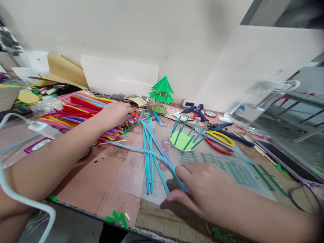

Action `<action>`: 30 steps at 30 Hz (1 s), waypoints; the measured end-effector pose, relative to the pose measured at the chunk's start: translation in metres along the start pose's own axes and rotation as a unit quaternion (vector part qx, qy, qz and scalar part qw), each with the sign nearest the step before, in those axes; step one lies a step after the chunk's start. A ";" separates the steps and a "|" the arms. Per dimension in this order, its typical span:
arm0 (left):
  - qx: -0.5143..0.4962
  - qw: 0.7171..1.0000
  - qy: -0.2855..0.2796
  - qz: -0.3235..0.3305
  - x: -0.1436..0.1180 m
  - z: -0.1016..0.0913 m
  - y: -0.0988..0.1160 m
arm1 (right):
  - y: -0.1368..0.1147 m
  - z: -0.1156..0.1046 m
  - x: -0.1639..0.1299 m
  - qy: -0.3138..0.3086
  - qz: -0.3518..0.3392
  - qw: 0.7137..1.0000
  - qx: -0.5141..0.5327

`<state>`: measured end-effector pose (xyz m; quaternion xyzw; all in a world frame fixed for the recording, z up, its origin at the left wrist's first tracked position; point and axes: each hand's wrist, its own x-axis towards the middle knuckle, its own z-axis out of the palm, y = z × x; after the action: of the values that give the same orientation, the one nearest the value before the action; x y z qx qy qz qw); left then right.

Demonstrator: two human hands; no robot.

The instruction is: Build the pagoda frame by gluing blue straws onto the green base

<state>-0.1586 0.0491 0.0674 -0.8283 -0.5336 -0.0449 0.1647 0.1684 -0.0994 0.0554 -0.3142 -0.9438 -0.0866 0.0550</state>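
Observation:
My left hand [116, 113] reaches far across the table and rests on a big heap of coloured drinking straws [83, 111], fingers curled into the pile. My right hand [202, 187] lies near the front edge, fingers pinching the near end of a light blue straw [162, 158]. Several more blue straws [148, 158] lie in a loose bundle between my hands. Beyond them sits a light green paper octagon [181, 141] with blue straw pieces standing up from it.
A green pagoda model [161, 94] stands by the wall, a blue glue gun [194, 110] to its right. Scissors with yellow and red handles [220, 140] lie near the octagon. A clear plastic jug [255, 104] sits at right. A white cable [27, 202] crosses my left arm.

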 end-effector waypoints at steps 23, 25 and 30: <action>-0.090 0.993 0.064 0.042 -0.008 -0.002 -0.016 | 0.034 0.029 0.202 0.079 0.121 0.987 0.072; -0.083 0.994 0.041 0.055 -0.008 -0.003 -0.018 | 0.038 0.037 0.201 0.090 0.123 0.984 0.091; -0.073 0.996 0.011 0.056 -0.007 -0.001 -0.021 | 0.038 0.050 0.205 0.116 0.119 0.979 0.121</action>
<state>-0.1808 0.0508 0.0712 -0.8660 -0.4801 -0.0835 0.1119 0.0253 0.0600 0.0437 -0.4034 -0.8903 -0.0007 0.2113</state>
